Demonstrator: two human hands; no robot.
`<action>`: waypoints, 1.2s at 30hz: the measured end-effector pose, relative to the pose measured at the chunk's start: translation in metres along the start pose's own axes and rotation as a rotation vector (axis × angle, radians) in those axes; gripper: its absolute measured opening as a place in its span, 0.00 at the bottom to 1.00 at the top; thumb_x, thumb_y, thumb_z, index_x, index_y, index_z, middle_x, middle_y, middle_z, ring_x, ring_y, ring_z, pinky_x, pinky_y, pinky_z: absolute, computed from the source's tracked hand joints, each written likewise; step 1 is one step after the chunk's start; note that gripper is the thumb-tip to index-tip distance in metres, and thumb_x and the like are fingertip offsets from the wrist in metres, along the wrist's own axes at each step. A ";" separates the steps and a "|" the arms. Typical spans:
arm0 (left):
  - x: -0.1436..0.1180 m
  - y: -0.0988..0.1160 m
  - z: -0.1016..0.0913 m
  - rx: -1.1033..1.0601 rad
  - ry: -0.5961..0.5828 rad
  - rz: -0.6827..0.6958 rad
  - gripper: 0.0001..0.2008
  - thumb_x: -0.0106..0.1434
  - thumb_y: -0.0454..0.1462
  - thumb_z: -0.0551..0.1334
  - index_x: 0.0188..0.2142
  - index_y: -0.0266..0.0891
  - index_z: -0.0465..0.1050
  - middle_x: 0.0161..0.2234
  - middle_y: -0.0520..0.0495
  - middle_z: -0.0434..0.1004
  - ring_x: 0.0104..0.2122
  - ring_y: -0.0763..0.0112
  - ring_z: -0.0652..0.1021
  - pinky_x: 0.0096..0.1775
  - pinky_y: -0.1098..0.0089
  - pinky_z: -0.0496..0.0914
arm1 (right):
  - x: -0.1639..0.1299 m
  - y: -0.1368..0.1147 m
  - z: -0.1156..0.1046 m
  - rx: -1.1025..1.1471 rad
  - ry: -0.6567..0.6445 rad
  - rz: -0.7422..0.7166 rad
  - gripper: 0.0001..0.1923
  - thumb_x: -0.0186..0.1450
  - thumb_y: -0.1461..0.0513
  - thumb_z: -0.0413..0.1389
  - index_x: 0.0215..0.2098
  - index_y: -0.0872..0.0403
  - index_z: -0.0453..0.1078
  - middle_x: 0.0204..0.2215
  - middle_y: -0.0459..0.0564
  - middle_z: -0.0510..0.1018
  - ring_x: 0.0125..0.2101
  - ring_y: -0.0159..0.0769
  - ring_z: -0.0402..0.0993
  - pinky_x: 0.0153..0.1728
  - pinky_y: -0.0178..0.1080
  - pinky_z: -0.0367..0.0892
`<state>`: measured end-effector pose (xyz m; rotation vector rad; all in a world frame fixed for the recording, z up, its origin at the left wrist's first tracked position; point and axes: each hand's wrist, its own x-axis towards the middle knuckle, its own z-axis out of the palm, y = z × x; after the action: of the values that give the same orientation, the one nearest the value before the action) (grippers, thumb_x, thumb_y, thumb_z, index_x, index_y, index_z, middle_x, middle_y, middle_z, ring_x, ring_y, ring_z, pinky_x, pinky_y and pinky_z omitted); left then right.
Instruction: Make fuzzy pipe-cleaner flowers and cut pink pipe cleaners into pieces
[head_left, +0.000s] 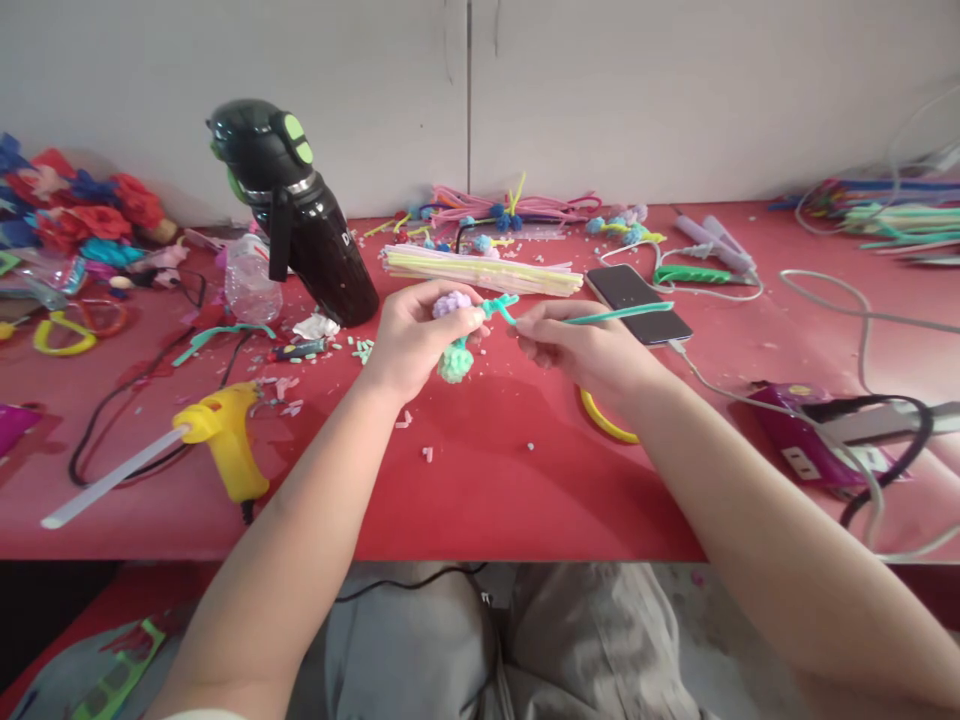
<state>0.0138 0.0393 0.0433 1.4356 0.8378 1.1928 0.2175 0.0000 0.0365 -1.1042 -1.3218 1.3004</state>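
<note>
Fingers: left hand [409, 335] pinches pom-pom cluster [454, 330]; right hand [570, 345] pinches teal pipe cleaner [615, 314].
Writing: bottle [300, 215] on desk [487, 470], "D" legible only.

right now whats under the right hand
A yellow ring lies on the red table beneath the right hand; only its lower arc shows, the rest is covered by the wrist.

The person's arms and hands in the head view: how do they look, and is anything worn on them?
Both forearms are bare up to the frame edge: no sleeves, watch, bracelet or gloves show. The left hand and the right hand carry no visible rings, and no markings can be made out. The fingernails look short and unpainted, though they are small in this view.
</note>
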 end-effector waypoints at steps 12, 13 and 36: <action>-0.007 0.007 -0.001 0.494 -0.236 0.034 0.06 0.49 0.34 0.70 0.29 0.36 0.81 0.26 0.52 0.78 0.26 0.72 0.76 0.27 0.73 0.68 | 0.005 0.000 -0.016 -0.203 0.072 0.003 0.15 0.54 0.54 0.73 0.25 0.55 0.76 0.21 0.46 0.73 0.24 0.29 0.65 0.25 0.36 0.57; -0.007 0.006 0.000 0.524 -0.222 0.036 0.07 0.49 0.34 0.70 0.30 0.36 0.81 0.26 0.52 0.78 0.26 0.72 0.76 0.27 0.73 0.68 | 0.004 -0.002 -0.014 -0.225 0.077 -0.019 0.15 0.55 0.54 0.73 0.24 0.55 0.76 0.20 0.46 0.73 0.24 0.29 0.65 0.25 0.36 0.57; -0.006 -0.006 0.010 0.459 -0.060 0.084 0.07 0.50 0.34 0.68 0.31 0.37 0.81 0.27 0.52 0.78 0.28 0.71 0.75 0.30 0.71 0.69 | -0.003 -0.006 0.003 -0.220 0.120 -0.043 0.14 0.61 0.56 0.67 0.22 0.55 0.75 0.20 0.46 0.72 0.22 0.29 0.62 0.25 0.38 0.56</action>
<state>0.0221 0.0319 0.0365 1.8828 1.0641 1.0534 0.2147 -0.0041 0.0425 -1.2773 -1.4142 1.0589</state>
